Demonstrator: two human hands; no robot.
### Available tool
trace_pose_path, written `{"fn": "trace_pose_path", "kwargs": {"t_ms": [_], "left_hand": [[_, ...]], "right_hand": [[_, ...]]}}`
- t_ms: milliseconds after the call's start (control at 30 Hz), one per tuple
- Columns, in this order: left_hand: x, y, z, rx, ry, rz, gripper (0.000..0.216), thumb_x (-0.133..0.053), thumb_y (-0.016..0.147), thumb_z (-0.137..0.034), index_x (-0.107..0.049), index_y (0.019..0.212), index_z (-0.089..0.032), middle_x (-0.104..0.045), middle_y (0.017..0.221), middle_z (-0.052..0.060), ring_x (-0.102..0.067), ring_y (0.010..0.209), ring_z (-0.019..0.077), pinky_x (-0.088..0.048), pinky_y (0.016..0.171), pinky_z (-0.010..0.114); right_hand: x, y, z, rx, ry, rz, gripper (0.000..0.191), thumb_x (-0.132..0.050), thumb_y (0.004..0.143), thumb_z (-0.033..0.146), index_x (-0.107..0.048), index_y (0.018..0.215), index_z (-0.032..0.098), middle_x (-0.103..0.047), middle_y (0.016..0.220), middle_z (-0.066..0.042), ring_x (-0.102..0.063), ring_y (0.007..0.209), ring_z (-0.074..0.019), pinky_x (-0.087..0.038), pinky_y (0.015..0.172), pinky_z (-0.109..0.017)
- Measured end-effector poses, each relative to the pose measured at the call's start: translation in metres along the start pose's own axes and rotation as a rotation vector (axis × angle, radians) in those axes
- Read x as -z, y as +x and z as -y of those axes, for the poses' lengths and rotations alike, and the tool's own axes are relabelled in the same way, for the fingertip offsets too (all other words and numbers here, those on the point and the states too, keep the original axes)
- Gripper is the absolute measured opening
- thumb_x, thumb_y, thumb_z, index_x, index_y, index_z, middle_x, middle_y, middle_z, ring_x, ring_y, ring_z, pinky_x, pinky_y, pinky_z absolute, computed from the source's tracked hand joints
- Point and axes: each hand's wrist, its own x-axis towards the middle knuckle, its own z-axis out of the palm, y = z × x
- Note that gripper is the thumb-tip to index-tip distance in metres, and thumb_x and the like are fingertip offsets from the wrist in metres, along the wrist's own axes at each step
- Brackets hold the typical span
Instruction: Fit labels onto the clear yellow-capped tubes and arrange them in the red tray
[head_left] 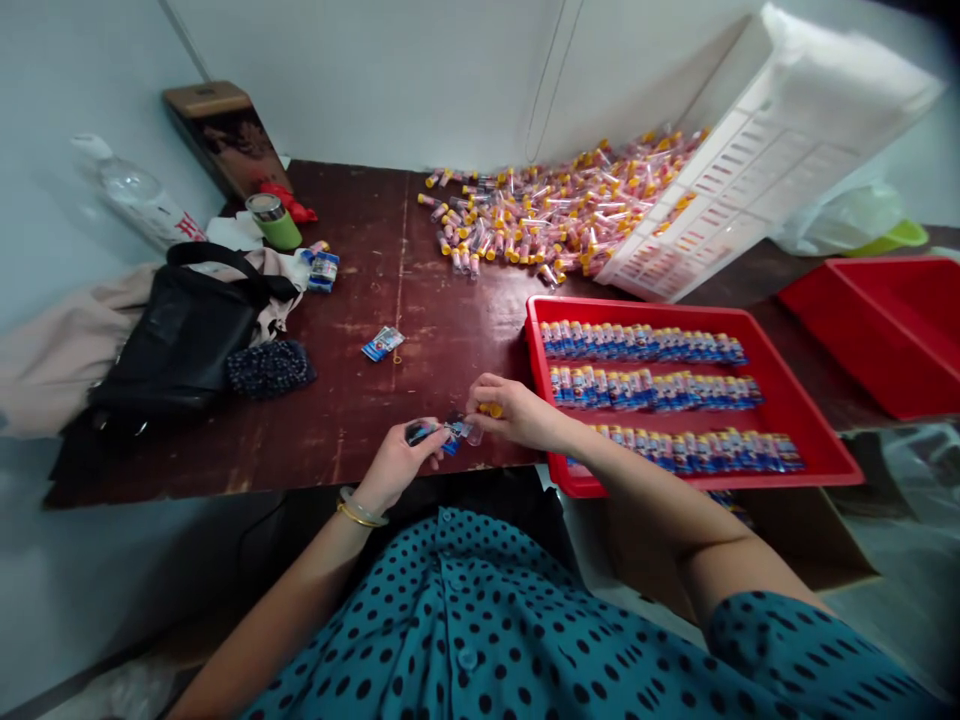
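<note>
Near the table's front edge, my left hand [394, 465] is closed around a few blue printed sleeves [451, 443]. My right hand [517, 412] pinches a small clear tube with a yellow cap [491, 410], its lower end meeting the sleeves. More than one yellow cap seems to show at those fingers. A small pile of blue printed sleeves [383, 343] lies on the table, a yellow ring beside it. Right of my hands, a red tray [776, 385] holds three rows of yellow-capped tubes in blue sleeves [637, 340]. My right forearm crosses the tray's near left corner.
Loose pink, yellow-capped tubes [540, 215] are heaped against the wall, beside a leaning white plastic basket [720, 170]. At left lie a black bag [176, 335], a bottle [142, 195], a green jar [274, 222] and a propped phone [229, 140]. Another red tray [885, 330] stands far right.
</note>
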Motion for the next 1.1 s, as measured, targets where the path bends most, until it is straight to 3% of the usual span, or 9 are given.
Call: {"fn": "trace_pose_path", "kwargs": {"t_ms": [200, 267, 367, 500, 633, 733, 800, 1000, 1100], "left_hand": [[0.008, 0.000, 0.001, -0.059, 0.118, 0.042, 0.025, -0.078, 0.071, -0.037, -0.067, 0.062, -0.017, -0.060, 0.055, -0.001, -0.049, 0.052, 0.0117, -0.039, 0.054, 0.023], [0.008, 0.002, 0.004, -0.049, 0.056, 0.022, 0.025, -0.080, 0.069, -0.036, -0.067, 0.061, -0.016, -0.059, 0.055, -0.001, -0.048, 0.053, 0.0112, -0.038, 0.053, 0.023], [0.006, 0.004, 0.007, -0.037, -0.021, -0.029, 0.024, -0.085, 0.062, -0.032, -0.066, 0.061, -0.016, -0.056, 0.054, -0.004, -0.044, 0.050, 0.0090, -0.034, 0.049, 0.022], [-0.001, 0.006, 0.006, 0.015, -0.091, 0.002, 0.026, -0.087, 0.058, -0.026, -0.064, 0.060, -0.015, -0.054, 0.054, -0.005, -0.043, 0.049, 0.0071, -0.033, 0.048, 0.021], [-0.005, 0.005, 0.001, 0.165, -0.267, 0.020, 0.031, -0.088, 0.058, -0.026, -0.062, 0.072, -0.016, -0.061, 0.063, -0.003, -0.054, 0.054, 0.0098, -0.035, 0.047, 0.020], [-0.008, 0.004, -0.001, 0.188, -0.324, 0.022, 0.030, -0.085, 0.064, -0.028, -0.059, 0.076, -0.018, -0.063, 0.065, -0.002, -0.057, 0.055, 0.0109, -0.035, 0.046, 0.020], [-0.010, 0.002, -0.001, 0.162, -0.282, 0.049, 0.027, -0.083, 0.067, -0.029, -0.060, 0.074, -0.017, -0.062, 0.064, -0.002, -0.056, 0.055, 0.0109, -0.036, 0.047, 0.021], [-0.016, 0.004, 0.001, 0.016, -0.036, 0.085, 0.023, -0.075, 0.077, -0.035, -0.068, 0.071, -0.014, -0.060, 0.063, 0.000, -0.051, 0.057, 0.0113, -0.040, 0.056, 0.024], [-0.015, 0.007, 0.001, -0.058, 0.010, 0.084, 0.024, -0.076, 0.075, -0.034, -0.067, 0.063, -0.015, -0.057, 0.060, -0.002, -0.047, 0.058, 0.0105, -0.037, 0.058, 0.024]], "right_hand": [[0.013, -0.008, 0.001, -0.055, 0.131, -0.085, 0.013, -0.057, 0.088, 0.016, -0.066, 0.097, 0.017, -0.059, 0.098, -0.005, -0.058, 0.086, -0.0137, -0.048, 0.080, -0.028], [0.022, -0.014, 0.001, -0.162, 0.278, -0.172, 0.019, -0.057, 0.089, 0.021, -0.065, 0.106, 0.017, -0.060, 0.089, -0.003, -0.057, 0.075, -0.0111, -0.048, 0.068, -0.023], [0.032, -0.022, -0.002, -0.326, 0.567, -0.290, 0.027, -0.063, 0.087, 0.034, -0.063, 0.110, 0.020, -0.054, 0.068, 0.004, -0.044, 0.050, -0.0066, -0.036, 0.045, -0.018], [0.035, -0.028, -0.005, -0.361, 0.725, -0.327, 0.032, -0.068, 0.084, 0.040, -0.063, 0.109, 0.021, -0.049, 0.060, 0.007, -0.038, 0.044, -0.0052, -0.029, 0.039, -0.018], [0.034, -0.026, -0.002, -0.280, 0.576, -0.330, 0.023, -0.059, 0.090, 0.036, -0.065, 0.107, 0.023, -0.054, 0.072, 0.003, -0.045, 0.052, -0.0071, -0.038, 0.046, -0.019], [0.028, -0.022, 0.000, -0.130, 0.261, -0.392, 0.013, -0.059, 0.089, 0.028, -0.068, 0.089, 0.019, -0.056, 0.096, -0.004, -0.058, 0.082, -0.0131, -0.050, 0.074, -0.027], [0.018, -0.019, 0.000, -0.076, 0.133, -0.324, 0.010, -0.064, 0.086, 0.027, -0.068, 0.086, 0.018, -0.055, 0.102, -0.006, -0.058, 0.094, -0.0166, -0.049, 0.086, -0.032], [-0.008, -0.014, -0.001, -0.049, 0.109, -0.157, 0.015, -0.061, 0.091, 0.026, -0.065, 0.079, 0.016, -0.053, 0.098, -0.005, -0.057, 0.091, -0.0151, -0.048, 0.086, -0.030], [-0.003, -0.016, -0.001, -0.052, 0.157, -0.204, 0.018, -0.059, 0.092, 0.028, -0.066, 0.081, 0.016, -0.054, 0.097, -0.006, -0.056, 0.092, -0.0155, -0.047, 0.087, -0.030]]}}
